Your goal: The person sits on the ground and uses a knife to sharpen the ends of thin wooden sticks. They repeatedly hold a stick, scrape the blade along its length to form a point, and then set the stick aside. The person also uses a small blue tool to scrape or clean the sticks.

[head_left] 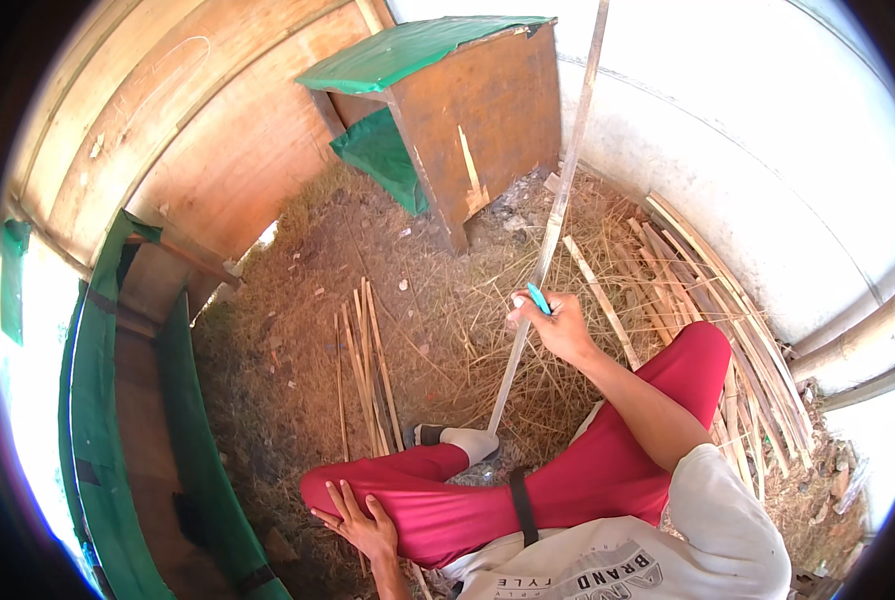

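Observation:
My right hand (557, 325) is closed around a long, flat bamboo strip (559, 205). A small teal object (538, 298), perhaps a handle, sticks up from the same grip; the rest of it is hidden by the fingers. The strip slants from the top of the view down to my shoe (482, 443) on the ground. My left hand (365, 525) lies flat on my bent left leg in red trousers (407, 497), fingers spread, holding nothing.
Split bamboo strips (369, 365) lie ahead of my left leg, and a larger pile (712, 275) lies to the right. A wooden cabinet (492, 110) with a green cover stands ahead. Green-edged wooden furniture (142, 440) is at left; a white wall (747, 130) rises at right.

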`<state>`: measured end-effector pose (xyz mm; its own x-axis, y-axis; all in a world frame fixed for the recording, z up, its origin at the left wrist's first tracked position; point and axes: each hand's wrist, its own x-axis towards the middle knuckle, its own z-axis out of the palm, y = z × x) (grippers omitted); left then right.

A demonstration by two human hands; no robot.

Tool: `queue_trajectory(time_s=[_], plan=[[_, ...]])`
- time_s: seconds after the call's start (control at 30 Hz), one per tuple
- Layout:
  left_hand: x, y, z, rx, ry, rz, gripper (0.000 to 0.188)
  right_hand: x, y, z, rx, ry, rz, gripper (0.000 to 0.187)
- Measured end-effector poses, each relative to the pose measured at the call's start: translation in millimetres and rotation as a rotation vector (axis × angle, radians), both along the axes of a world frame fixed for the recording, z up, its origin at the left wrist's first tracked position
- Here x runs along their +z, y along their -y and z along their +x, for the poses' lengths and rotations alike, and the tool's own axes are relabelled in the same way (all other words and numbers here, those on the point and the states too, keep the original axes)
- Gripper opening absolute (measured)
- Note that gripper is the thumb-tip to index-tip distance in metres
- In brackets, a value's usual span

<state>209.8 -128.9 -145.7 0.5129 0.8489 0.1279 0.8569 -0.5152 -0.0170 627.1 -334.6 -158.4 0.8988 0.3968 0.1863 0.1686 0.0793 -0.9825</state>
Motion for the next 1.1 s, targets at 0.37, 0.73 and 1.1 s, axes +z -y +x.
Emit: queue_trajectory(time_s=[0.37, 0.73, 1.1], plan=[[-1, -5, 8, -0.059, 0.455, 0.196, 0.024, 29, -7, -5, 0.019, -0.049, 0.038, 0.025], [11, 1, 30, -0.111, 0.403, 0.283, 0.015, 52, -11, -6, -0.012, -0.032, 0.030, 0.023], [62, 26, 76, -0.227, 0.447, 0.057, 0.055, 62, -33, -35, -0.055, 0.134, -0.053, 0.030]])
